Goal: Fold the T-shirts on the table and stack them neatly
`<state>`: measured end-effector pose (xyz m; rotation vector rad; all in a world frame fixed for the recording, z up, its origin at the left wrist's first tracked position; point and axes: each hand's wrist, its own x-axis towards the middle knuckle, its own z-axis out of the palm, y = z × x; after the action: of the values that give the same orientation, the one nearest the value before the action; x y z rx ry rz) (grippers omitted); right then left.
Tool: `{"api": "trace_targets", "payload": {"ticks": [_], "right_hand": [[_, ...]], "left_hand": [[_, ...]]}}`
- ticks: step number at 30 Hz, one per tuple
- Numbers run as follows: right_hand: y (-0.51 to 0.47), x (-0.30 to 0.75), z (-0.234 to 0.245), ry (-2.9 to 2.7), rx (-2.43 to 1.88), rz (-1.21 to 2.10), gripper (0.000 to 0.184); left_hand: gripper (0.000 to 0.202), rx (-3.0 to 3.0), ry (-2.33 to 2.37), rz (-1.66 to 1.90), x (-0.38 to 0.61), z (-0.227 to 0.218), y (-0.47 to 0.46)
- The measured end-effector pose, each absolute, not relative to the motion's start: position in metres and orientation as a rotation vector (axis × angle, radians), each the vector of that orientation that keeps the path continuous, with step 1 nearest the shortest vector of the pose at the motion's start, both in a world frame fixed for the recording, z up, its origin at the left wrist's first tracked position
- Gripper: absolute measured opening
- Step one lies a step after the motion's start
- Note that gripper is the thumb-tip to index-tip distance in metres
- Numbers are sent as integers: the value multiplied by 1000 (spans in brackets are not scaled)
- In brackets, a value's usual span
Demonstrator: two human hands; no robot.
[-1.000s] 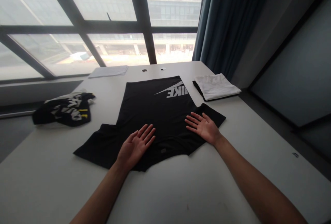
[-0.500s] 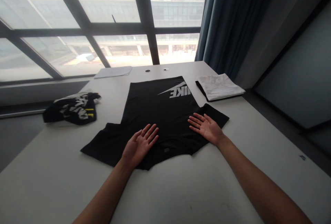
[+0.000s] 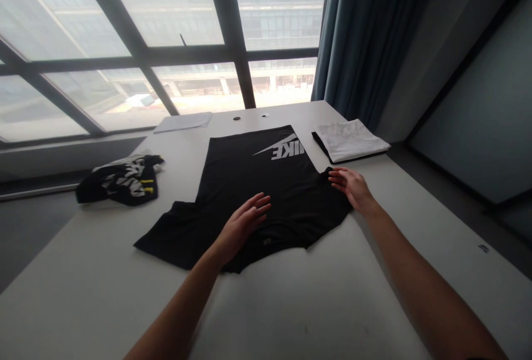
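A black T-shirt (image 3: 245, 177) lies spread flat, its collar toward me and a white print at its far right corner. Over the shirt near the collar is my left hand (image 3: 245, 221), fingers stretched out and holding nothing; whether it touches the cloth I cannot tell. At the right sleeve, my right hand (image 3: 352, 185) has its palm turned inward and its fingers extended, apart from one another. That sleeve is partly hidden behind the hand and looks bunched at its far edge.
On the white table (image 3: 316, 304), a crumpled black-and-white garment (image 3: 124, 180) lies at the left. Folded white cloth (image 3: 351, 139) sits on something black at the right. White papers (image 3: 183, 122) rest near the window, beside two round table holes. A blue curtain (image 3: 366, 39) hangs behind.
My right hand has moved right and slightly away from me, onto the right sleeve, whose outer end is now hidden. My left hand has shifted right and turned from palm-up to sideways.
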<state>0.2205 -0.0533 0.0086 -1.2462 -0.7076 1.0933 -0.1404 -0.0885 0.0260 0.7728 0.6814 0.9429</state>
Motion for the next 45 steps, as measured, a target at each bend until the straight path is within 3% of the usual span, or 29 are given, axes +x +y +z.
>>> {"api": "trace_targets", "payload": {"ticks": [5, 10, 20, 27, 36, 40, 45], "right_hand": [[-32, 265, 1, -1030, -1855, 419, 21], [-33, 285, -10, -1297, -2196, 243, 28], [-35, 293, -11, -1413, -2285, 280, 28], [-33, 298, -2, -1408, -2363, 403, 20], [-40, 294, 13, -1223, -2042, 896, 12], [-43, 287, 25, -1195, -1942, 997, 22], [-46, 277, 38, -1198, -1837, 968, 29]], "left_hand": [[42, 1525, 821, 870, -76, 24, -62], [53, 2035, 839, 679, -2, 6, -31], [60, 2572, 1275, 468, 46, -32, -28], [60, 2739, 1383, 363, 45, -33, -31], [58, 2653, 1334, 422, 46, -33, -30], [57, 2512, 1267, 541, 46, -27, -32], [50, 1977, 1180, 986, 49, -7, -23]]}}
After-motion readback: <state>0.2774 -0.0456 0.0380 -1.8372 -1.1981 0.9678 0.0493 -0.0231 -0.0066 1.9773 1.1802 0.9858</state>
